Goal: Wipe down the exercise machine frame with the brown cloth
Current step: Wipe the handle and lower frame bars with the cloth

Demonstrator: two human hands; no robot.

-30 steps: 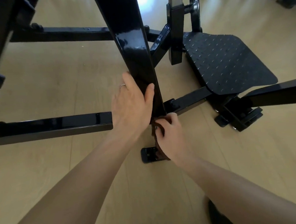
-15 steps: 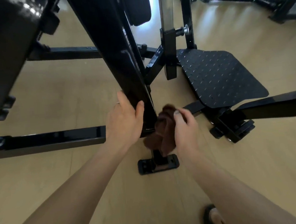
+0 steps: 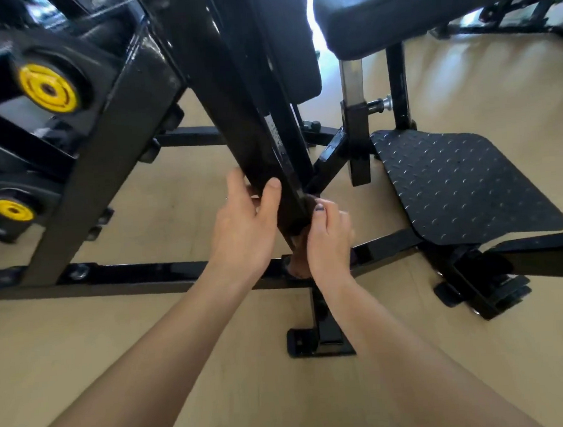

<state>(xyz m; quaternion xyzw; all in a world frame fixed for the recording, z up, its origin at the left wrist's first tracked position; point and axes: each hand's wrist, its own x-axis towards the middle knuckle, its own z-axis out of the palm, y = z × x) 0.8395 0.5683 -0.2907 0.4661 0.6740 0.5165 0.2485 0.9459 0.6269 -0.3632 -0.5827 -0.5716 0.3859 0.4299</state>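
A black slanted frame post (image 3: 233, 110) of the exercise machine runs from the top centre down to the floor bar (image 3: 138, 276). My left hand (image 3: 244, 229) grips the lower part of this post, thumb on its front face. My right hand (image 3: 327, 240) holds the brown cloth (image 3: 298, 262) against the right side of the post's base. Most of the cloth is hidden behind my right hand and the post.
A black checker-plate footrest (image 3: 454, 184) lies to the right. A padded seat (image 3: 425, 6) sits at the top right. Weight plates with yellow hubs (image 3: 48, 88) hang at the left. A small black foot (image 3: 319, 340) stands on the wooden floor (image 3: 117, 358) below my hands.
My view has tilted up, and the seat and yellow-hubbed plates have come into sight. My right hand drew the cloth in from beside the post to its base. My left hand keeps its grip.
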